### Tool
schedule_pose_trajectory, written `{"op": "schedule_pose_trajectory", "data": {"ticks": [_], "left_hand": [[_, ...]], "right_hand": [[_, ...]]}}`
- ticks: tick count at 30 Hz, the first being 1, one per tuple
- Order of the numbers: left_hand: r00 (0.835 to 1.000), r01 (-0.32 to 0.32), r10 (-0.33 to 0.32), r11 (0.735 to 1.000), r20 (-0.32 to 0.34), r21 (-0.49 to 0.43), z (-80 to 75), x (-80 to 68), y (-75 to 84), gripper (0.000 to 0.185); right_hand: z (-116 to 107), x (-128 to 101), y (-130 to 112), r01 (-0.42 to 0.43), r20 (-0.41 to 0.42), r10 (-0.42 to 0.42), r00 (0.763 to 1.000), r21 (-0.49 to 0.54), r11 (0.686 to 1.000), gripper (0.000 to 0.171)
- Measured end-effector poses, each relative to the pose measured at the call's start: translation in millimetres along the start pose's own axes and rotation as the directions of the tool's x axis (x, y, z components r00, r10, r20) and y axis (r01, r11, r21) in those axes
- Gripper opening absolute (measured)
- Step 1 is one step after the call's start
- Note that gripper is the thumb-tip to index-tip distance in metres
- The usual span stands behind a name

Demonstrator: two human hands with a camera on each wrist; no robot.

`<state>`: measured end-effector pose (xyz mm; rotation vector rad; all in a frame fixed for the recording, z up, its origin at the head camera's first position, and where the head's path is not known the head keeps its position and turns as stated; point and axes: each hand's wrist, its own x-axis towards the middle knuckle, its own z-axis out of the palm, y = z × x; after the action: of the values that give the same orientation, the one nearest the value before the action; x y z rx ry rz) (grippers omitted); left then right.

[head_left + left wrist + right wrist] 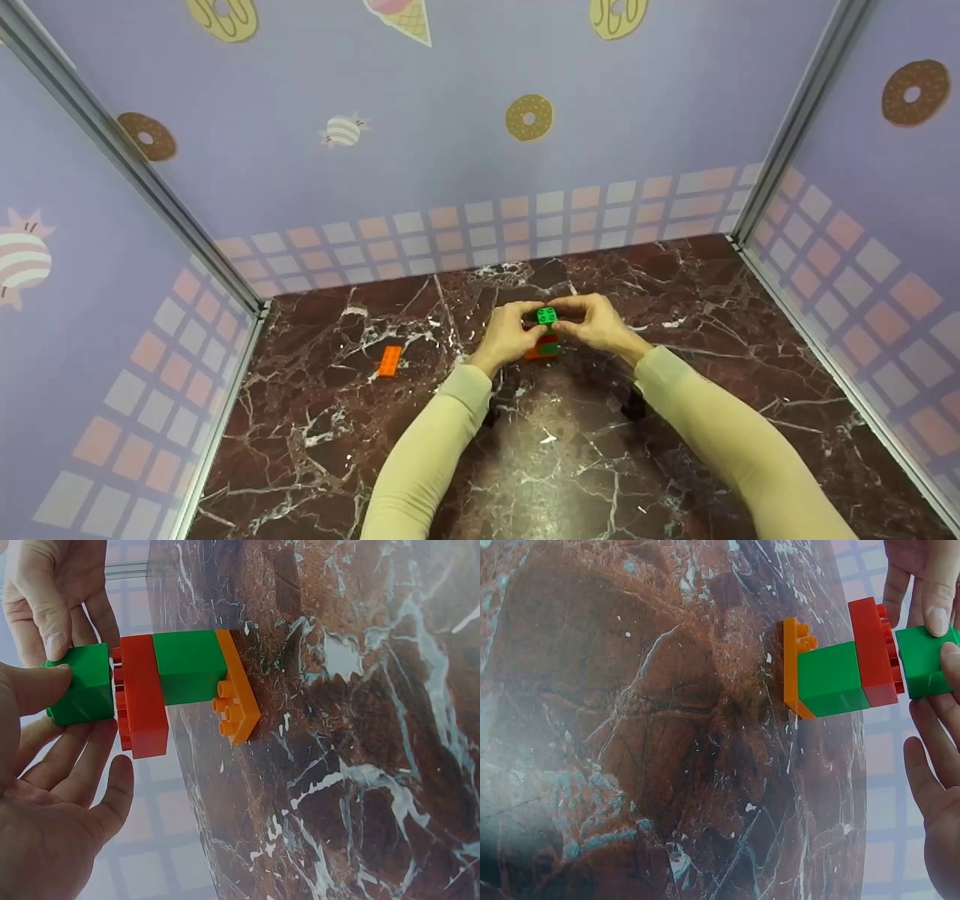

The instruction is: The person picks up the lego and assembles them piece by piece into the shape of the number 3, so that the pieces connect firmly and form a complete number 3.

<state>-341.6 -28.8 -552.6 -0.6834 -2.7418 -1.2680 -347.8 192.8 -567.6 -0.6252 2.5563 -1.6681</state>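
Both hands — left hand (508,335), right hand (596,324) — pinch the top green brick (547,316) in curled fingers; red brick (142,694) just beneath.

The block stack (547,343) stood near the middle of the frame on the marble surface (570,465), with the left hand (508,336) and right hand (596,324) closing it in from both sides. A lone orange brick (389,361) lay well apart toward the left. Bare surface spread across the lower part of the frame and to the right. Walls (465,150) bounded the back, left and right edges of the frame.
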Motion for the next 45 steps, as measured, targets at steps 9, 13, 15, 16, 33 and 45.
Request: {"op": "schedule_pose_trajectory", "data": {"ticks": [9,13,15,16,33,45], "left_hand": [[1.0,-0.001,0.001,1.0,-0.006,0.017,1.7,1.6,-0.5,0.044],[1.0,0.011,-0.011,1.0,0.009,0.01,3.6,2.4,-1.7,0.044],[1.0,0.016,-0.016,1.0,0.011,0.008,4.0,2.6,-2.4,0.043],[1.0,0.019,-0.019,1.0,0.013,-0.003,4.4,2.5,-2.4,0.043],[1.0,0.007,-0.007,1.0,0.026,-0.014,6.8,-1.3,-8.1,0.036],[1.0,-0.007,0.007,0.999,0.011,0.049,7.9,-0.7,-10.7,0.034]], "right_hand": [[0.6,1.0,4.1,0.022,-0.023,-0.022,0.999,-0.033,0.999,0.039],[1.2,0.3,5.4,0.023,-0.02,-0.024,1.0,-0.057,0.998,0.038],[1.7,0.0,5.3,0.024,-0.021,-0.026,0.999,-0.082,0.996,0.038],[1.8,-0.5,5.0,0.024,-0.022,-0.026,0.999,-0.096,0.995,0.038],[8.3,-6.2,11.8,0.149,-0.068,-0.173,0.983,-0.271,0.951,0.033],[11.6,-9.2,13.2,0.184,-0.087,-0.222,0.971,-0.323,0.928,0.036]]}}
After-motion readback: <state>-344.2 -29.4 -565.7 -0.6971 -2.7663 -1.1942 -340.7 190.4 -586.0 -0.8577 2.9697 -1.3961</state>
